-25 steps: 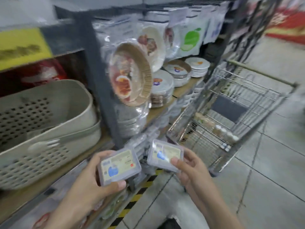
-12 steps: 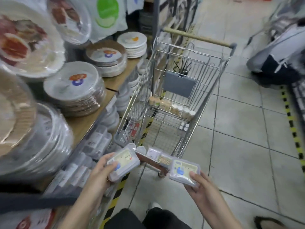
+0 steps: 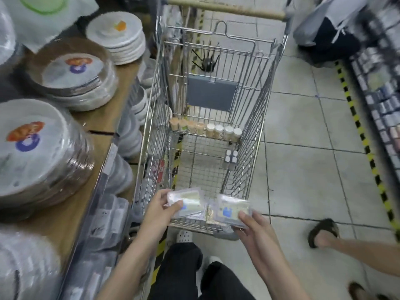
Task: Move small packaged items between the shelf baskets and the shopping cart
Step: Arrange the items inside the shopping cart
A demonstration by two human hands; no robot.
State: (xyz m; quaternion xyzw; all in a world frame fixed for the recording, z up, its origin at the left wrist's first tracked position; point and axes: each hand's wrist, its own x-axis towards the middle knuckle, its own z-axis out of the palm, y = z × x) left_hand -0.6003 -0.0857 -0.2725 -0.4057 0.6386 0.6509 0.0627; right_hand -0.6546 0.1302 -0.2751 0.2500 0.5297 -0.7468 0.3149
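We held our left hand (image 3: pixel 161 207) closed around one clear packet (image 3: pixel 186 203) and our right hand (image 3: pixel 252 227) closed around another packet (image 3: pixel 232 211), both just over the near end of the cart (image 3: pixel 255 118).

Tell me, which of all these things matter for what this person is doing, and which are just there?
Part of the job:
left hand holding a clear packet
right hand holding a second packet
shopping cart
small jars already in the cart

Just there:
wrapped plate stacks on the shelf
a bystander's sandalled foot
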